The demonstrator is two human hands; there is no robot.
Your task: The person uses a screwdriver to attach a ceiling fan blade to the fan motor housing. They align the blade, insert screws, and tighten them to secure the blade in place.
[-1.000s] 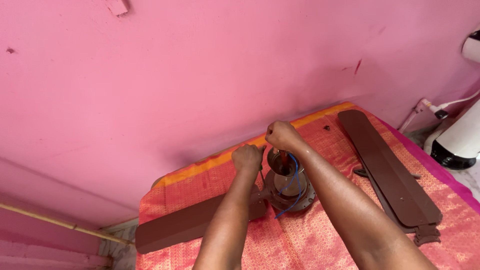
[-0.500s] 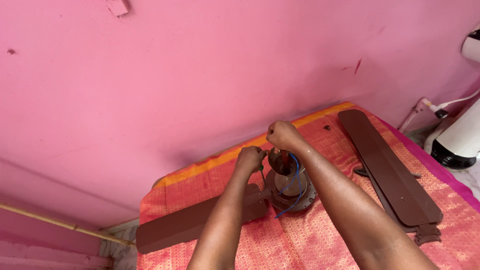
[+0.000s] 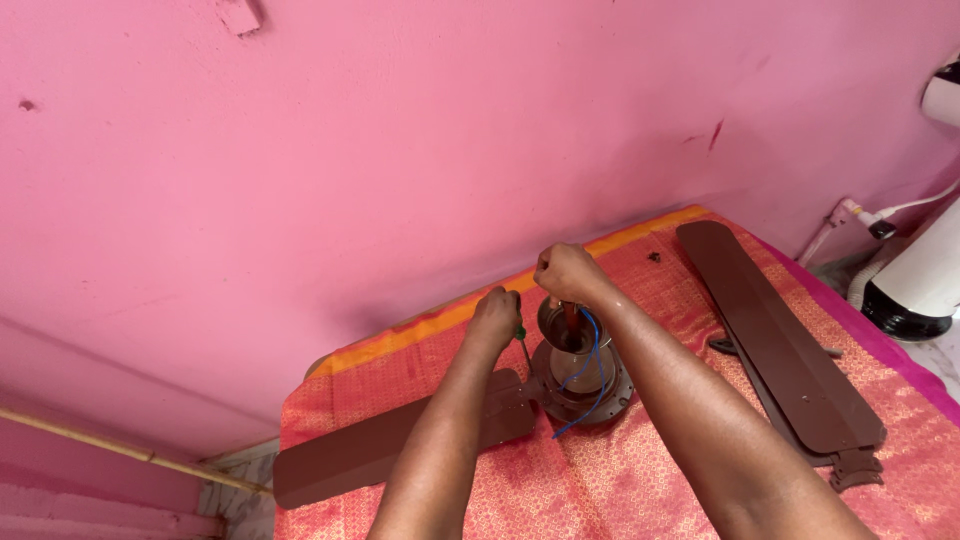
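The left hand (image 3: 495, 312) grips a green-handled screwdriver (image 3: 521, 340) at ten o'clock of the brown metal fan motor (image 3: 582, 372); the right hand (image 3: 566, 272) pinches closed over its top, contents hidden.

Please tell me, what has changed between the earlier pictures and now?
Very little. The left hand shifted slightly lower along the screwdriver, keeping its grip. The right hand stayed on top of the fan motor. The attached blade, loose blades and cloth did not move.
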